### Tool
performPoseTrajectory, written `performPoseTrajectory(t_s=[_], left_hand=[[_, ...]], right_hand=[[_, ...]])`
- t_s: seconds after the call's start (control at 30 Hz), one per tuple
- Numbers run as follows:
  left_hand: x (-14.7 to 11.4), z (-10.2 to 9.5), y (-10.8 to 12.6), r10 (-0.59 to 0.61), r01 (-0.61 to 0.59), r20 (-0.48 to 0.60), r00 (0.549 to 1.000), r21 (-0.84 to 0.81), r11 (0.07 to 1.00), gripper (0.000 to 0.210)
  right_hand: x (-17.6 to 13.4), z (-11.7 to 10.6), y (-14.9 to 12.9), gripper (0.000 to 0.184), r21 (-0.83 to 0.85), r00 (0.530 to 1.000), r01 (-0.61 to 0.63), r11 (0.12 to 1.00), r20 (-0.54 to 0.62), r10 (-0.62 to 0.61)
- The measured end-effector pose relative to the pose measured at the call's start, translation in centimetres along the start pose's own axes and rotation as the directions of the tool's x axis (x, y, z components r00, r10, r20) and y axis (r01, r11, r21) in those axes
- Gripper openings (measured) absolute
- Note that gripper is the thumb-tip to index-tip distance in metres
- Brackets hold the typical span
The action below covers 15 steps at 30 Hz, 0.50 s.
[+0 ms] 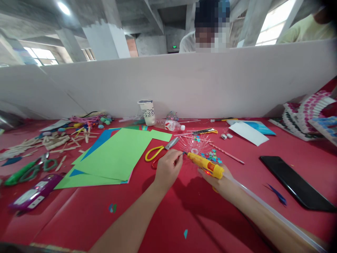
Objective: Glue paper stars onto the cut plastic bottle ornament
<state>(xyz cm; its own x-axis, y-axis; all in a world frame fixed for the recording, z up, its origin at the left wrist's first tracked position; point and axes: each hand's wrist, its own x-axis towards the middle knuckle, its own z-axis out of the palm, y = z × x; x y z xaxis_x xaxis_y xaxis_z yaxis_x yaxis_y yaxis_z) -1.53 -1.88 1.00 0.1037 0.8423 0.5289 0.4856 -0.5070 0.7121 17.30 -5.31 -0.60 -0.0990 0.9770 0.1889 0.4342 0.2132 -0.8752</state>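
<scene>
Centre frame: my left hand (168, 166) pinched beside nozzle (185, 153), contents unclear; my right hand (223, 184) grasps yellow glue gun (204, 162) — best kept steady, skin clear of tip.

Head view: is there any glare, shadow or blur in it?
In the head view, the ceiling lamp and right-side window glare white; head view, shadows darken the red table beside the right hand; head view, a person's head is pixelated into coarse squares.
</scene>
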Motion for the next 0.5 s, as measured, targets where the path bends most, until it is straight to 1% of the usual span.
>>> performPoseTrajectory(t_s=[0.03,0.07,0.1,0.13,0.2,0.23,0.27,0.33,0.43,0.5], left_hand=[[0.1,-0.1,0.0,0.028,-0.028,-0.004,1.000,0.011,1.000,0.015],[0.2,-0.3,0.0,0.013,-0.013,-0.008,1.000,-0.003,1.000,0.015],[0.3,-0.4,-0.1,-0.044,0.044,-0.008,0.999,-0.047,0.998,0.015],[0.4,-0.4,-0.2,-0.136,0.134,-0.003,0.991,-0.123,0.983,0.014],[0.7,-0.5,-0.5,-0.326,0.320,0.033,0.945,-0.310,0.895,0.016],[0.9,-0.5,-0.6,-0.388,0.378,0.055,0.920,-0.386,0.842,0.018],[1.0,-0.5,-0.7,-0.423,0.408,0.068,0.904,-0.438,0.801,0.019],[1.1,-0.5,-0.7,-0.450,0.424,0.071,0.890,-0.492,0.761,0.021],[0.9,-0.3,-0.4,-0.462,0.447,0.119,0.879,-0.542,0.711,0.021],[0.5,0.0,-0.2,-0.454,0.474,0.183,0.872,-0.546,0.691,0.021]], right_hand=[[0.1,0.0,0.1,0.024,-0.022,1.000,0.010,1.000,-0.026,-0.011],[0.2,-0.1,0.1,0.024,-0.046,0.998,0.029,0.999,-0.047,-0.031],[0.2,-0.1,0.1,0.023,-0.072,0.996,0.060,0.996,-0.058,-0.064],[0.3,-0.1,0.1,0.021,-0.100,0.993,0.101,0.990,-0.053,-0.107],[0.3,0.1,-0.1,0.017,-0.170,0.979,0.200,0.965,0.009,-0.201],[0.4,0.3,-0.1,0.014,-0.205,0.970,0.242,0.948,0.057,-0.235],[0.4,0.5,-0.1,0.011,-0.242,0.964,0.265,0.934,0.100,-0.247],[0.3,1.0,-0.1,0.009,-0.301,0.961,0.262,0.917,0.169,-0.220],[0.3,1.8,0.2,0.025,-0.323,0.956,0.250,0.913,0.230,-0.181],[0.3,2.1,0.4,0.033,-0.336,0.944,0.289,0.896,0.257,-0.207]])
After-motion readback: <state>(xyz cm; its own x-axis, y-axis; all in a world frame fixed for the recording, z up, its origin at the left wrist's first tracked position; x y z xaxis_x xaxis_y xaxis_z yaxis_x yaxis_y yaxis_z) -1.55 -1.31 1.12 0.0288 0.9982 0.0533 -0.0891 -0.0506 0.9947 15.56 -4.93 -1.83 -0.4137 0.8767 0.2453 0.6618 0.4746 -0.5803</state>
